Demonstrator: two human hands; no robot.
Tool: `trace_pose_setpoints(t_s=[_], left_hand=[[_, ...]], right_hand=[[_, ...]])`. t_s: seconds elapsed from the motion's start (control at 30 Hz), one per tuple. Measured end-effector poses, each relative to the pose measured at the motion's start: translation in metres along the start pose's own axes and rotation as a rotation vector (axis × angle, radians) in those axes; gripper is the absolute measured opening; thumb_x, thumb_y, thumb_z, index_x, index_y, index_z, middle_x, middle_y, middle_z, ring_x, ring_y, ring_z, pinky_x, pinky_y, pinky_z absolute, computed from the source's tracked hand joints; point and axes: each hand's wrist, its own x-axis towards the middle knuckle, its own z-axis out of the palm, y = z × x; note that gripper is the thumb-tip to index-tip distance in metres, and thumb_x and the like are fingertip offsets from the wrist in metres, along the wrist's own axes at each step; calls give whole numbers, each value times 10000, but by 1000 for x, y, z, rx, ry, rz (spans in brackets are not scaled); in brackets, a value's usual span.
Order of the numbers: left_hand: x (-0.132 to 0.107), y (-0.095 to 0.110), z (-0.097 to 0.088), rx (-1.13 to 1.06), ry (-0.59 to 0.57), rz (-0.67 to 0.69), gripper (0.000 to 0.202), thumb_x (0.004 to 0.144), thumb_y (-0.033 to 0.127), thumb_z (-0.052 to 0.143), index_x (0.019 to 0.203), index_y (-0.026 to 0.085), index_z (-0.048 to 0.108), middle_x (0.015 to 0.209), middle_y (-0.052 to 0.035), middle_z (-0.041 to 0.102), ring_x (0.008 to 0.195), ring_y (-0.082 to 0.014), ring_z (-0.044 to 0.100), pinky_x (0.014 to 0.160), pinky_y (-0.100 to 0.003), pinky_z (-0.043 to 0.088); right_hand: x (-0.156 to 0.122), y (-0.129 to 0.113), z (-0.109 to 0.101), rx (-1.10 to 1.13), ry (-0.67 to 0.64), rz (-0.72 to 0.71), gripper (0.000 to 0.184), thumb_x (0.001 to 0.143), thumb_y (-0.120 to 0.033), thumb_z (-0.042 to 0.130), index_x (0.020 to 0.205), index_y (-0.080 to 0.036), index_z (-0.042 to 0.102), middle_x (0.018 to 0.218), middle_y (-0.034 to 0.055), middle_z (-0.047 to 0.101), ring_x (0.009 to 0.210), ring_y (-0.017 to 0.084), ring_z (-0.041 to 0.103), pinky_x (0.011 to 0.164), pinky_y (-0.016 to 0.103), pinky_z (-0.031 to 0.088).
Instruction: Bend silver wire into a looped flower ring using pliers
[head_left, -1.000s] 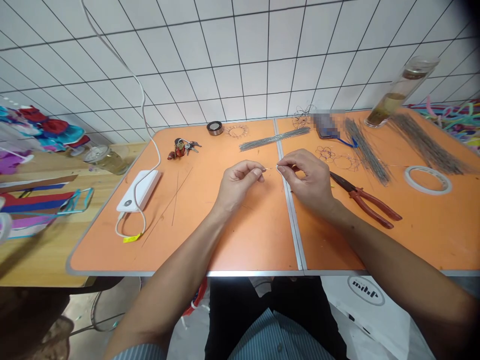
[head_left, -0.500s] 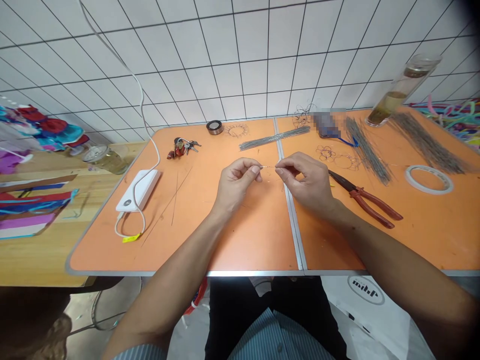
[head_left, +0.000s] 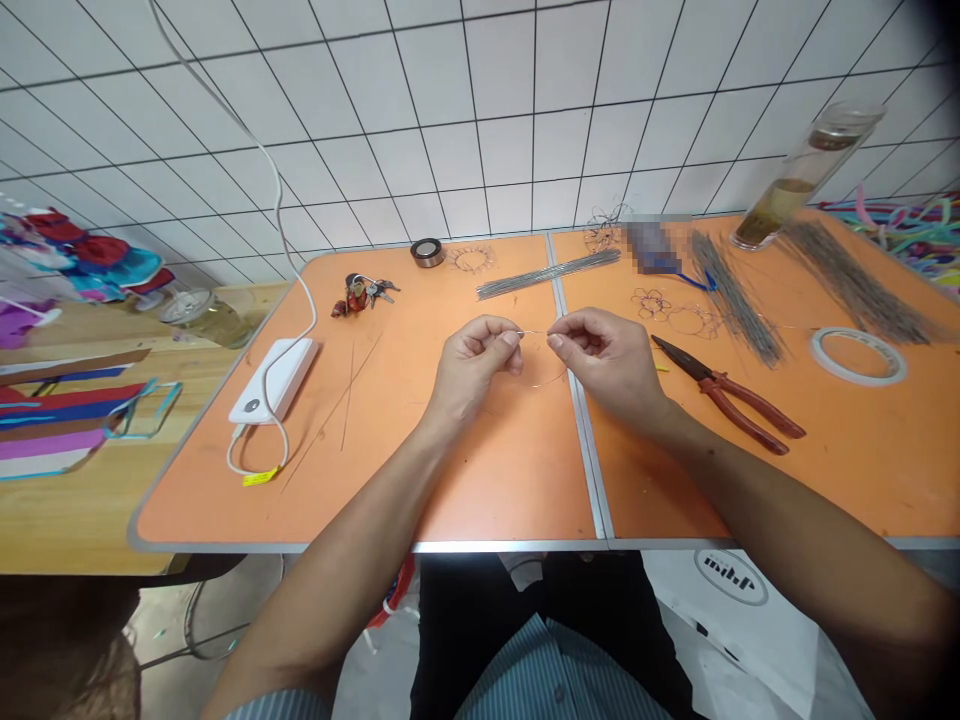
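Observation:
Between my two hands runs a thin wire (head_left: 534, 332), pinched at each side above the orange table (head_left: 510, 470). My left hand (head_left: 478, 362) is closed, thumb against forefinger, on the wire's left part. My right hand (head_left: 606, 358) grips the right part the same way, close to the table's metal seam. A faint curve of wire hangs below the fingertips. Just right of my right hand lie pliers (head_left: 724, 388) with red handles, and a bundle of straight wires (head_left: 551, 274) lies beyond both hands.
Bent wire rings (head_left: 694, 321) and more wire bundles (head_left: 739, 300) lie at the right, near a tape roll (head_left: 859, 357) and a tilted glass bottle (head_left: 787, 195). Keys (head_left: 365, 293), a dark tape roll (head_left: 427, 253) and a white power bank (head_left: 274, 382) with cable are at the left.
My right hand has shifted slightly left, toward my left hand. A curve of wire now shows below the fingers. My left hand stays almost in place.

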Motion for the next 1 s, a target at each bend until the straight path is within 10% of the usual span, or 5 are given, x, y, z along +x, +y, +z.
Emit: trace_pose_setpoints(t_s=[1.0], left_hand=[[-3, 5, 9, -115, 29, -144, 250, 820, 338, 884, 854, 186, 688, 627, 43, 654, 421, -48, 401, 418, -202, 359]], right_hand=[[2, -3, 0, 79, -91, 134, 130, 923, -344, 745, 897, -217, 761, 776, 5, 698, 702, 166, 609, 649, 325, 484]])
